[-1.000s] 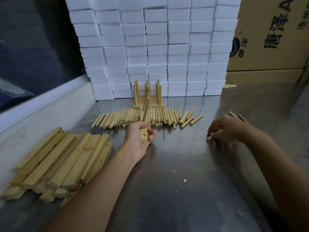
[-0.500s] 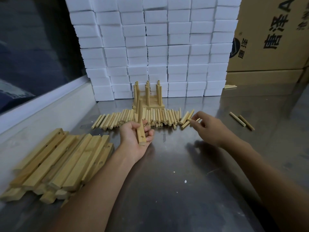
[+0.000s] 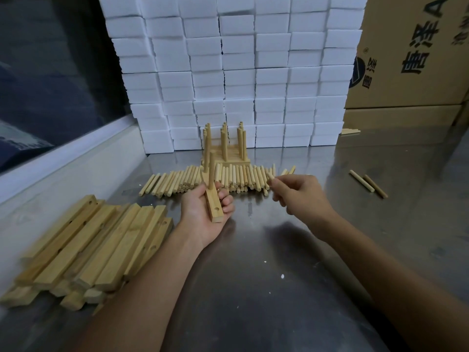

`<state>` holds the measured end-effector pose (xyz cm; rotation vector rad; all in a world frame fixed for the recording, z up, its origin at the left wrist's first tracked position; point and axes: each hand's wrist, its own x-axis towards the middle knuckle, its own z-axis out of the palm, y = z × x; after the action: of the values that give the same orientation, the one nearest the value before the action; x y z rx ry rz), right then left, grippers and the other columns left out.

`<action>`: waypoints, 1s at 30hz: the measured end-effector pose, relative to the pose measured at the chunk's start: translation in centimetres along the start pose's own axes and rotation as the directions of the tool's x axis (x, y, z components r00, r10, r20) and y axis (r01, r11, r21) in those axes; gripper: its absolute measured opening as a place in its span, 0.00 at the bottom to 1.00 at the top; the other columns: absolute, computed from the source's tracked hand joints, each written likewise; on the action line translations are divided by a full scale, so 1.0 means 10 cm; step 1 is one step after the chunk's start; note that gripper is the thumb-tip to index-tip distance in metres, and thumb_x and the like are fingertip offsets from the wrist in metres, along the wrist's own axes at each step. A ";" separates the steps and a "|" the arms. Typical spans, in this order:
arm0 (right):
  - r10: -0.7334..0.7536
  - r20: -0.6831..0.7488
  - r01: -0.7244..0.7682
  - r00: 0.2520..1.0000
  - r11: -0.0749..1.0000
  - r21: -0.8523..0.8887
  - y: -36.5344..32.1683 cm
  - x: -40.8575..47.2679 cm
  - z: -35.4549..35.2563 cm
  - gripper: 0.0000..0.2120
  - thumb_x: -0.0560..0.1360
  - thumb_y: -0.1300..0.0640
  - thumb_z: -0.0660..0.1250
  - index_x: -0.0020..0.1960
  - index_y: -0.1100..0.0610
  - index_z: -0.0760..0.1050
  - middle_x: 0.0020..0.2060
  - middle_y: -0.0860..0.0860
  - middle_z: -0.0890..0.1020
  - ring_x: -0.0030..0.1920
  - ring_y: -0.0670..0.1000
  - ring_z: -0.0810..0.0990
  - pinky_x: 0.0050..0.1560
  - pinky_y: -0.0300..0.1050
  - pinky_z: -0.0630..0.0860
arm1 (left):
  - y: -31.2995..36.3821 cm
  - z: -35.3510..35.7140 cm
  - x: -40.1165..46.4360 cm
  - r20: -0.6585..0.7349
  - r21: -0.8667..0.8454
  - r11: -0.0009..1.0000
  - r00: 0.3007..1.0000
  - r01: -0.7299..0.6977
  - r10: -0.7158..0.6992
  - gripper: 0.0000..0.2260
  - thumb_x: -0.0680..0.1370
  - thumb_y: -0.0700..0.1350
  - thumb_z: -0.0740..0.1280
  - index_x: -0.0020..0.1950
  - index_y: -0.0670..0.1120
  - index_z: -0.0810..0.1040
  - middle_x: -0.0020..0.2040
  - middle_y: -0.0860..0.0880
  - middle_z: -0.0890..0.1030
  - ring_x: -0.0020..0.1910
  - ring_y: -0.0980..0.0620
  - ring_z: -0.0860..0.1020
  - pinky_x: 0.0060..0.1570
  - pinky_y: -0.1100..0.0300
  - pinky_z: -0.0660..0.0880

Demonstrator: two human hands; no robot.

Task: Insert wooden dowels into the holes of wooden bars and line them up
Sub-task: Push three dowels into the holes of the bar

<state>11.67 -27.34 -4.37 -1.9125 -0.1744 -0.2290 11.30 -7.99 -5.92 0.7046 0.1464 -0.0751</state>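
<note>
My left hand [image 3: 203,214] grips the stiff, light, pale wooden bar [image 3: 213,203]. My right hand [image 3: 299,196] pinches a thin, round wooden dowel [image 3: 270,177] near its end.

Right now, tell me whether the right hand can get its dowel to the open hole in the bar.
Probably yes: the right hand pinches a dowel beside the bar in the left hand, with the hole uncovered.

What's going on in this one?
A person is fitting dowels into bars. The left hand holds a bar with one dowel standing in it and a near hole empty. The right hand pinches another dowel. Finished bars stand at the back, loose dowels lie in a row, and spare bars are piled on the left.
</note>
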 end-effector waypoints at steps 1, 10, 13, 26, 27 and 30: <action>0.041 0.021 -0.043 0.999 0.997 0.070 -0.01 0.00 0.02 0.09 0.81 0.59 0.64 0.52 0.57 0.83 0.32 0.48 0.82 0.32 0.42 0.76 0.33 0.37 0.73 | 0.00 0.00 0.00 0.001 -0.003 1.000 1.000 0.001 -0.001 0.12 0.82 0.45 0.53 0.44 0.42 0.72 0.31 0.47 0.69 0.27 0.52 0.68 0.27 0.61 0.63; 0.136 0.164 -0.189 0.977 0.909 0.371 -0.14 -0.11 0.14 0.06 0.83 0.59 0.60 0.55 0.59 0.75 0.40 0.54 0.86 0.37 0.50 0.85 0.37 0.40 0.80 | -0.01 0.00 0.01 -0.001 -0.011 1.000 1.000 -0.017 0.017 0.12 0.81 0.45 0.53 0.43 0.42 0.70 0.31 0.47 0.69 0.26 0.51 0.67 0.27 0.61 0.62; 0.149 0.158 -0.196 0.976 0.918 0.344 -0.17 -0.13 0.16 0.08 0.84 0.60 0.59 0.55 0.57 0.76 0.34 0.50 0.82 0.29 0.46 0.78 0.31 0.39 0.76 | -0.02 0.00 0.00 -0.010 -0.014 0.999 1.000 -0.029 0.028 0.11 0.80 0.45 0.53 0.43 0.42 0.70 0.30 0.47 0.69 0.26 0.51 0.68 0.26 0.61 0.63; 0.188 0.042 -0.189 0.981 0.890 0.415 -0.22 -0.12 0.21 0.16 0.80 0.67 0.57 0.62 0.51 0.71 0.35 0.52 0.74 0.25 0.43 0.67 0.26 0.38 0.65 | -0.09 0.05 0.03 -0.050 -0.042 0.999 0.999 -0.005 0.003 0.14 0.81 0.48 0.53 0.41 0.43 0.70 0.29 0.47 0.69 0.24 0.51 0.67 0.23 0.61 0.62; 0.173 0.057 -0.181 0.983 0.897 0.402 -0.21 -0.13 0.21 0.16 0.80 0.67 0.57 0.62 0.52 0.71 0.36 0.53 0.74 0.25 0.43 0.68 0.26 0.38 0.66 | -0.09 0.05 0.04 -0.050 -0.042 0.999 0.999 -0.005 0.003 0.14 0.81 0.48 0.53 0.41 0.43 0.70 0.29 0.47 0.69 0.24 0.51 0.67 0.23 0.61 0.62; 0.112 0.081 -0.134 0.990 0.918 0.374 -0.20 -0.16 0.24 0.10 0.80 0.64 0.64 0.60 0.56 0.75 0.36 0.52 0.80 0.27 0.45 0.76 0.29 0.38 0.72 | -0.09 0.05 0.04 -0.052 -0.038 0.999 0.999 -0.006 0.004 0.14 0.82 0.48 0.53 0.41 0.43 0.70 0.29 0.47 0.68 0.24 0.51 0.67 0.23 0.61 0.62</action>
<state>9.80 -24.48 -3.78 -1.5379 -0.1260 -0.0483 11.65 -9.01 -6.24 0.6694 0.1955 -0.0487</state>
